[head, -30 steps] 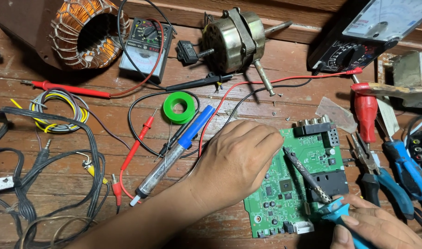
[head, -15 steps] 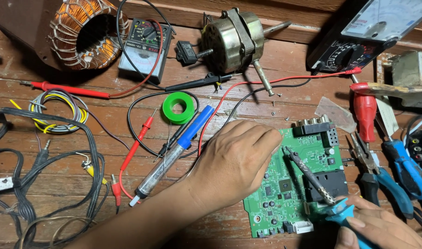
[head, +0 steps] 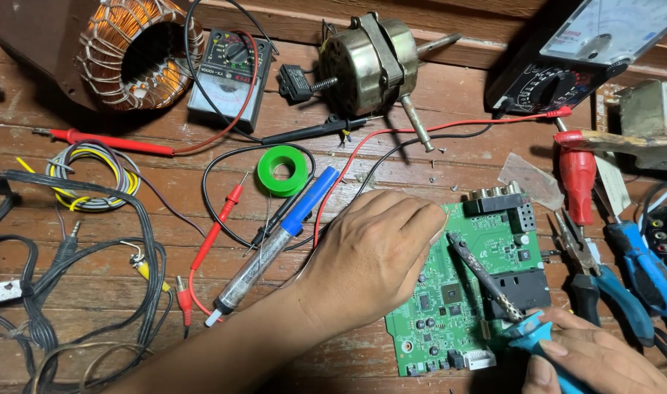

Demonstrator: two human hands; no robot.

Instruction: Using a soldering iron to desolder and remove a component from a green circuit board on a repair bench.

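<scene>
A green circuit board [head: 470, 292] lies flat on the wooden bench at lower right. My left hand [head: 366, 255] rests on the board's left edge with fingers curled, pressing it down. My right hand [head: 592, 357] at the bottom right corner grips the blue handle of a soldering iron [head: 494, 281]. The iron's dark tip points up and left, touching the board near its upper middle, close to my left fingertips. A blue and clear desoldering pump [head: 278, 244] lies just left of my left hand.
A green solder reel [head: 282, 170], red and black probe leads [head: 216, 226], two meters [head: 230, 76], a fan motor [head: 373, 64] and a copper coil [head: 140, 51] lie behind. Pliers and cutters with blue and red handles [head: 625, 248] crowd the right. Tangled cables [head: 63, 248] fill the left.
The soldering iron tip has shifted slightly on the board and my right hand has moved a little. My left hand stays on the board.
</scene>
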